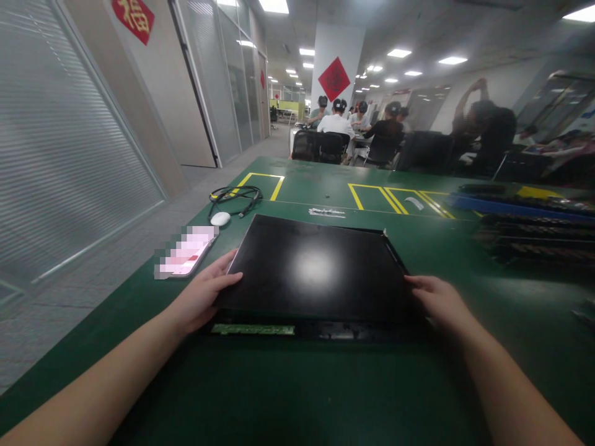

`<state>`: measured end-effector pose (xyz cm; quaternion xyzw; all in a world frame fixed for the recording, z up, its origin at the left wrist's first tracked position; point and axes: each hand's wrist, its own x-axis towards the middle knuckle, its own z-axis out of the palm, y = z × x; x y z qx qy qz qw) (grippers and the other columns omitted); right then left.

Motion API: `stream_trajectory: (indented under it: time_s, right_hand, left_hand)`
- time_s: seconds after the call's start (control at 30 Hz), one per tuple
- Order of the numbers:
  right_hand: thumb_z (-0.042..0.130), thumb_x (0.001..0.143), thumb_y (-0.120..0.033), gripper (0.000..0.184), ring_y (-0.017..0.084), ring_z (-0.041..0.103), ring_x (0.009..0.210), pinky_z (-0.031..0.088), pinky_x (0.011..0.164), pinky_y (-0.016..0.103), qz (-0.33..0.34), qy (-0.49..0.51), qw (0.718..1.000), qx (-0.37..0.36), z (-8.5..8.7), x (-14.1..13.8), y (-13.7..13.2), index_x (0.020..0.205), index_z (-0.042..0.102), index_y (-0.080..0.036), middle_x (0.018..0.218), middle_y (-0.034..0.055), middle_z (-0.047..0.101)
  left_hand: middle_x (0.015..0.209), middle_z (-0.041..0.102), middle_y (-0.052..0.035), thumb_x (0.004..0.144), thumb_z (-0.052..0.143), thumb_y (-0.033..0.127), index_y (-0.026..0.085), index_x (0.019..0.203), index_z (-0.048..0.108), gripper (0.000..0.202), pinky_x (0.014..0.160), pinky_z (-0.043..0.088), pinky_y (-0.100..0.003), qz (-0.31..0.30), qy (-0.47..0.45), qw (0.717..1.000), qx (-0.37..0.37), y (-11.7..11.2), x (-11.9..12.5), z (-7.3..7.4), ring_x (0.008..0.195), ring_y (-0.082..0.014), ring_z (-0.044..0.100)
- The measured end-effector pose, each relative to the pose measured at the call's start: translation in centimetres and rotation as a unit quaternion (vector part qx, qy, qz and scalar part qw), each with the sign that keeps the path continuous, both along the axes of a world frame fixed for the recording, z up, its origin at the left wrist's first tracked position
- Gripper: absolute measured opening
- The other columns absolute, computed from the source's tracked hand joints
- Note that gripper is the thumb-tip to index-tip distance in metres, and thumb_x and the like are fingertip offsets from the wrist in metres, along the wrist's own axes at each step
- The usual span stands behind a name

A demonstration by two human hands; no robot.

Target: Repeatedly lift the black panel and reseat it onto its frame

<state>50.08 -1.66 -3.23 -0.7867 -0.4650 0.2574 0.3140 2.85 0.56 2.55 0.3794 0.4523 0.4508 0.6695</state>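
Note:
A flat black LCD panel [279, 279] lies level in front of me, with a bright round reflection on its glossy face. My left hand [207, 292] grips its left edge, the thumb on top and the other fingers at the side and partly hidden below. At the right edge, my right hand [437, 298] is closed on the side, its thumb and forefinger at the rim. A black frame [357, 331] shows under the panel along the near side and at the far right corner. Set along the near side is a green circuit board strip [253, 329].
On the green table [297, 390], a phone [189, 254], a white mouse [220, 218] and a coiled black cable [242, 195] sit to the left. Stacked dark parts [525, 238] stand at right, near a blue strip [502, 205]. Several people sit beyond.

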Motion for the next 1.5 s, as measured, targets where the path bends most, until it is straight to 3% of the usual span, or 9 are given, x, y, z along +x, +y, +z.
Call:
stream_trajectory:
  time_s: [0.3,0.5,0.67,0.87,1.03,1.13,1.2,1.3,1.5]
  right_hand:
    - [0.061,0.075,-0.013,0.045,0.018,0.069,0.067,0.050,0.058,0.027,-0.011,0.001,1.000,-0.019,1.0,-0.6,0.0,0.117,0.076,-0.016,0.081,0.0078,0.076]
    - [0.061,0.073,-0.013,0.043,0.019,0.069,0.071,0.051,0.061,0.028,-0.007,-0.005,1.000,0.004,0.7,-0.5,0.0,0.112,0.077,-0.018,0.082,0.0075,0.076]
    - [0.058,0.074,-0.014,0.044,0.019,0.069,0.072,0.052,0.064,0.029,-0.005,-0.024,1.000,0.002,0.4,-0.2,0.0,0.113,0.078,-0.018,0.088,0.0084,0.077]
    - [0.061,0.073,-0.015,0.041,0.019,0.069,0.072,0.050,0.065,0.029,0.010,-0.071,0.997,0.004,1.0,-0.5,0.0,0.110,0.079,-0.017,0.083,0.0081,0.077]
    - [0.062,0.073,-0.015,0.042,0.018,0.068,0.069,0.048,0.062,0.028,0.006,-0.068,0.998,0.001,0.8,-0.4,0.1,0.112,0.078,-0.017,0.082,0.0069,0.077]
    - [0.061,0.074,-0.014,0.042,0.019,0.069,0.073,0.049,0.065,0.028,0.009,-0.056,0.998,0.005,0.7,-0.5,0.1,0.113,0.078,-0.017,0.080,0.0063,0.077]
    - [0.062,0.075,-0.013,0.040,0.020,0.069,0.076,0.050,0.068,0.029,0.007,-0.061,0.998,0.006,0.8,-0.6,0.0,0.111,0.078,-0.017,0.080,0.0065,0.076]
    - [0.062,0.075,-0.013,0.038,0.020,0.069,0.077,0.050,0.069,0.029,0.000,-0.060,0.998,0.008,0.9,-0.6,-0.1,0.109,0.079,-0.018,0.080,0.0063,0.076]
    - [0.063,0.074,-0.015,0.039,0.018,0.068,0.073,0.051,0.068,0.029,-0.002,-0.057,0.998,0.009,0.7,-0.5,0.0,0.109,0.079,-0.018,0.085,0.0070,0.076]
  left_hand:
    - [0.131,0.072,-0.0130,0.078,0.071,0.005,0.020,0.150,0.046,0.077,0.063,0.065,-0.031,0.024,0.008,1.000,-0.018,-0.2,0.4,0.4,0.086,-0.0271,0.080]
    - [0.114,0.079,-0.0124,0.082,0.064,-0.001,0.018,0.155,0.035,0.081,0.059,0.065,-0.031,0.062,0.024,0.997,-0.025,-0.3,0.8,0.4,0.078,-0.0254,0.080]
    - [0.106,0.081,-0.0107,0.080,0.065,0.000,0.014,0.138,0.053,0.061,0.061,0.064,-0.029,0.062,0.011,0.998,-0.020,-0.3,1.0,0.6,0.076,-0.0238,0.079]
    - [0.097,0.082,-0.0076,0.078,0.072,0.010,0.019,0.135,0.058,0.059,0.058,0.063,-0.030,0.056,0.019,0.998,-0.022,-0.4,0.7,0.6,0.075,-0.0254,0.079]
    - [0.107,0.081,-0.0071,0.079,0.074,0.022,0.022,0.131,0.067,0.052,0.062,0.062,-0.027,0.066,0.037,0.997,-0.011,-0.1,0.1,0.7,0.085,-0.0252,0.078]
    - [0.120,0.078,-0.0103,0.077,0.077,0.027,0.022,0.132,0.067,0.056,0.071,0.062,-0.030,0.064,0.081,0.995,0.013,0.2,-0.5,0.2,0.100,-0.0300,0.076]
    - [0.133,0.072,-0.0117,0.077,0.077,0.034,0.023,0.134,0.067,0.059,0.088,0.060,-0.038,0.055,0.127,0.989,0.042,0.6,-1.1,-0.4,0.117,-0.0348,0.068]
    - [0.155,0.053,-0.0099,0.076,0.077,0.044,0.025,0.126,0.073,0.054,0.112,0.043,-0.049,0.065,0.234,0.962,0.123,1.1,-1.8,-1.2,0.142,-0.0395,0.046]
    - [0.159,0.047,-0.0107,0.073,0.076,0.051,0.025,0.115,0.078,0.050,0.119,0.033,-0.051,0.041,0.334,0.927,0.168,1.7,-2.6,-2.0,0.146,-0.0403,0.040]
